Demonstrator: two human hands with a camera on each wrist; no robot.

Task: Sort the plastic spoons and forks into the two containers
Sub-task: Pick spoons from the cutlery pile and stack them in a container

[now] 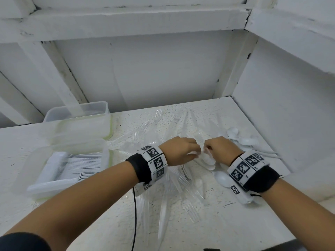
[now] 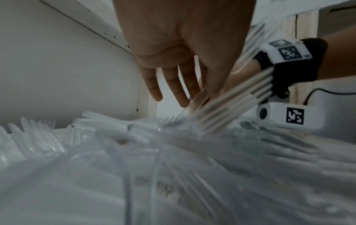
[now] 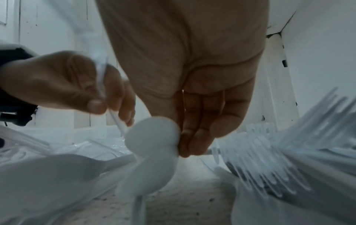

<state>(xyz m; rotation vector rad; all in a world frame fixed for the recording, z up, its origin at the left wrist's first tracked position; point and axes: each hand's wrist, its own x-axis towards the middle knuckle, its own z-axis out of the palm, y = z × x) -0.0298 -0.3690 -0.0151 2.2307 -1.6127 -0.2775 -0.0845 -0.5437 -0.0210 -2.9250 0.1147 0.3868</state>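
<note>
While both hands meet at the centre of the tabletop (image 1: 54,138), the right hand (image 1: 220,148) pinches a bunch of white spoons (image 1: 208,159) and the left hand (image 1: 181,150) pinches another spoon (image 3: 117,120); square the bowls before carrying them toward the containers (image 1: 78,124) at 9 o'clock.

Two containers are sitting at the left of the surface (image 1: 63,223), the far container (image 1: 79,120) just behind the near container (image 1: 68,165), and stacked forks (image 1: 85,165) are lying in the near one. Loose forks (image 1: 163,205) are spreading across the middle of the surface from far to near, while a cluster of spoons (image 1: 243,140) is lying at the far right. The left hand (image 1: 181,151) and right hand (image 1: 220,148) are meeting above the middle, close together, with one spoon (image 1: 222,178) lying just near of the right hand.
</note>
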